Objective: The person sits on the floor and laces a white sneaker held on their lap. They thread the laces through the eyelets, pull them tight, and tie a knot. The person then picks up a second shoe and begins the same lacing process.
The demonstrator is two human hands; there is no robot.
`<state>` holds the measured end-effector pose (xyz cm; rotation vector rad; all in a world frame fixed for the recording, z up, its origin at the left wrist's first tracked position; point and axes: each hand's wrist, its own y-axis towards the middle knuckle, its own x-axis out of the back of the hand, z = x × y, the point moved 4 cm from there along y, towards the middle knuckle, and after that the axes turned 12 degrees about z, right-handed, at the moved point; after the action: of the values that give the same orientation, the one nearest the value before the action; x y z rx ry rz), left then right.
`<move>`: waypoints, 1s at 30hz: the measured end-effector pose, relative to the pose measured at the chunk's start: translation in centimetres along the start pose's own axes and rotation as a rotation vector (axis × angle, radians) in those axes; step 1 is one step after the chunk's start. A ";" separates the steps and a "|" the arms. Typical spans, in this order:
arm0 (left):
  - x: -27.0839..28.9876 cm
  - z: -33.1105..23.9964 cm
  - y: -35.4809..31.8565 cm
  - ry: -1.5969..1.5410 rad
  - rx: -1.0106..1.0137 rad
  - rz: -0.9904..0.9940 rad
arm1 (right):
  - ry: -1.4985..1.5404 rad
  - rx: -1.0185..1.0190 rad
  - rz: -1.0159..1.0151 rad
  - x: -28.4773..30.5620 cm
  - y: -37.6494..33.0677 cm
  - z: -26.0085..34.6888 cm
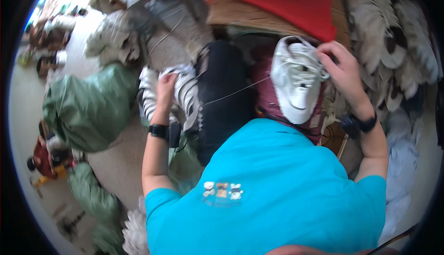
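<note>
left hand (165,88) raised, fingers curled in a grip, forearm near vertical, dark wrist strap, right hand (340,65) reaching forward, fingers pinched together, elbow bent, dark band on wrist

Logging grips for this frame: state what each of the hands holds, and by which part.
Right hand pinches the laces of the white sneaker. Left hand grips the striped white shoe at its upper.

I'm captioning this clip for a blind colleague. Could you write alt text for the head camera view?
Seen from above, a person in a turquoise shirt grips the laces of a white sneaker on their lap with the right hand, while the left hand rests on a second white shoe. Green sacks lie on the floor to the left.
</note>
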<state>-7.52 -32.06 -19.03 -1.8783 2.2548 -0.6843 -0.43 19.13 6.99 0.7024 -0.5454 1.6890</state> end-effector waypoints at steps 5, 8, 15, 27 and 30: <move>-2.7 9.0 -5.6 -0.023 0.489 0.322 | 0.561 0.425 0.668 -2.1 -0.1 11.7; -5.0 15.3 -6.2 -0.634 0.606 0.443 | 0.717 0.721 0.918 -3.0 0.1 17.7; -7.0 5.3 -7.4 -0.521 0.183 0.354 | 0.896 0.670 0.931 -3.0 -0.7 24.7; 0.9 -4.7 -9.0 -0.460 -0.190 -0.058 | 1.256 0.836 1.036 -1.8 -4.3 21.4; 2.1 -11.4 -10.4 -0.462 -0.432 -0.131 | 1.324 0.847 0.969 -1.0 -5.3 20.5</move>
<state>-2.96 -32.37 -4.16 -2.0983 2.0946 0.2409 8.29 5.57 20.82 -0.3553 0.9883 2.8120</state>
